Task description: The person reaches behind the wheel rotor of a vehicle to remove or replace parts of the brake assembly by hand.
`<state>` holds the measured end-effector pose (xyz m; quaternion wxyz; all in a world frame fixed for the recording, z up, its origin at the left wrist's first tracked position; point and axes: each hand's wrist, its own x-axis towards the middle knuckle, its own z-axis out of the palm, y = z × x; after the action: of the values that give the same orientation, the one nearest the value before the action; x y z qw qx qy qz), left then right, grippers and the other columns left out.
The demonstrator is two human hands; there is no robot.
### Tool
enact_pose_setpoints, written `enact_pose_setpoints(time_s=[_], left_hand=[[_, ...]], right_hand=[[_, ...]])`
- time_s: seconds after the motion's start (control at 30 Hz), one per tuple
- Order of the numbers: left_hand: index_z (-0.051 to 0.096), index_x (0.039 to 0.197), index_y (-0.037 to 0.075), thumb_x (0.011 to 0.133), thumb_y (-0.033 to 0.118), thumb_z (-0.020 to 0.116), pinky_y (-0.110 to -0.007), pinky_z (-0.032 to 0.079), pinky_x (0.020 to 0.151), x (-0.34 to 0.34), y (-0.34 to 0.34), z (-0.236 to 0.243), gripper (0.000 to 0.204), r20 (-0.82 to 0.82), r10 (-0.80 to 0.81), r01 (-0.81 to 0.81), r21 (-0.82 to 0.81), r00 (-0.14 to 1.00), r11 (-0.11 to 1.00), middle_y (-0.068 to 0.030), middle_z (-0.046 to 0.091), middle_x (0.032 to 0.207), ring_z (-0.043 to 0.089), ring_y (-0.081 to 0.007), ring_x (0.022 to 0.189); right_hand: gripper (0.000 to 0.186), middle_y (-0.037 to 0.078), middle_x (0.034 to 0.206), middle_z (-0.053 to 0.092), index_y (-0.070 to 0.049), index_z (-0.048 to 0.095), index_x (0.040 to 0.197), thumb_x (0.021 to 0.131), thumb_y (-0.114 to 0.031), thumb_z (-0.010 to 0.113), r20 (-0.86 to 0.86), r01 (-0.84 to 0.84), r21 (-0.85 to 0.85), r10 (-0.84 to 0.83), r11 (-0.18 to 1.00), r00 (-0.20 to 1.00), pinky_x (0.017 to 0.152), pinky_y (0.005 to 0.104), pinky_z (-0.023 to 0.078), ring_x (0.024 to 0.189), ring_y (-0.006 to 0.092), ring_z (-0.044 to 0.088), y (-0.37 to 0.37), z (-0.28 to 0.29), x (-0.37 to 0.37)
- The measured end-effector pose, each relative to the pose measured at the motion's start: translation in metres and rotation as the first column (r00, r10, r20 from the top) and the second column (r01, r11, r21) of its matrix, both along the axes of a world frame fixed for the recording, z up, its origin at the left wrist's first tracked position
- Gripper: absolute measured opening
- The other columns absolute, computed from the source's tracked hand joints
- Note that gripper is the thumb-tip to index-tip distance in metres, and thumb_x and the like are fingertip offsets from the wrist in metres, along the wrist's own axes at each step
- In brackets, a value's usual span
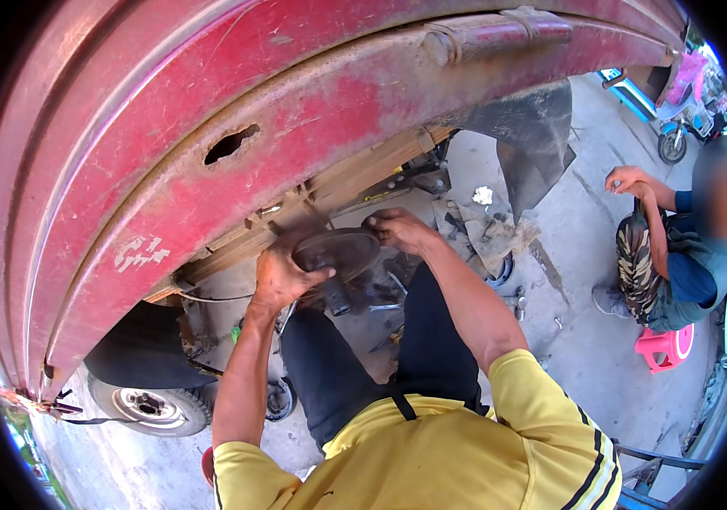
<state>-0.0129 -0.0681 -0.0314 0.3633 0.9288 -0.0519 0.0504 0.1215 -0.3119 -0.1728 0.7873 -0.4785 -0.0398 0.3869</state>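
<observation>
Between my knees, under the edge of a red vehicle body (pixel 312 127), I hold a dark, round metal brake drum (pixel 338 252) tilted. My left hand (pixel 285 277) grips its left rim, thumb lying over the near edge. At the opposite rim, my right hand (pixel 399 231) is closed with the fingers pinching the edge. A short dark cylindrical part (pixel 336 297) shows just below the drum; whether it is joined to it I cannot tell. The drum's underside is hidden.
A wheel (pixel 149 408) lies at lower left beside a dark tyre. Curved brake shoes (pixel 279 399), small metal parts and dirty cloth (pixel 487 238) lie on the concrete. At right a person (pixel 678 246) sits near a pink stool (pixel 666 347). A black mud flap (pixel 533 144) hangs ahead.
</observation>
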Motion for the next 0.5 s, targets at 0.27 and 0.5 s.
enact_pose_setpoints(time_s=[0.27,0.5], left_hand=[[0.069,0.122,0.004,0.062,0.027,0.094,-0.04,0.055,0.094,-0.004,0.0,-0.004,0.069,0.002,0.062,-0.062,-0.017,0.998,0.998,-0.0164,0.075,0.112,0.072,-0.0303,0.105],[0.069,0.119,0.003,0.063,0.028,0.094,-0.039,0.056,0.092,0.001,0.001,-0.008,0.066,-0.046,0.028,-0.029,-0.023,0.999,0.999,-0.0163,0.076,0.109,0.073,-0.03,0.104]], right_hand=[[0.032,0.011,0.09,0.072,0.003,0.072,0.109,0.095,-0.026,0.074,0.71,0.295,-0.422,0.109,0.857,0.696,0.075,0.0368,0.052,0.083,0.0209,0.068,0.001,0.121,-0.011],[0.029,0.027,0.099,0.071,0.0,0.07,0.11,0.096,-0.025,0.068,0.857,0.481,-0.509,0.37,0.714,0.358,0.083,0.0501,0.052,0.096,0.0436,0.069,0.039,0.173,-0.028]])
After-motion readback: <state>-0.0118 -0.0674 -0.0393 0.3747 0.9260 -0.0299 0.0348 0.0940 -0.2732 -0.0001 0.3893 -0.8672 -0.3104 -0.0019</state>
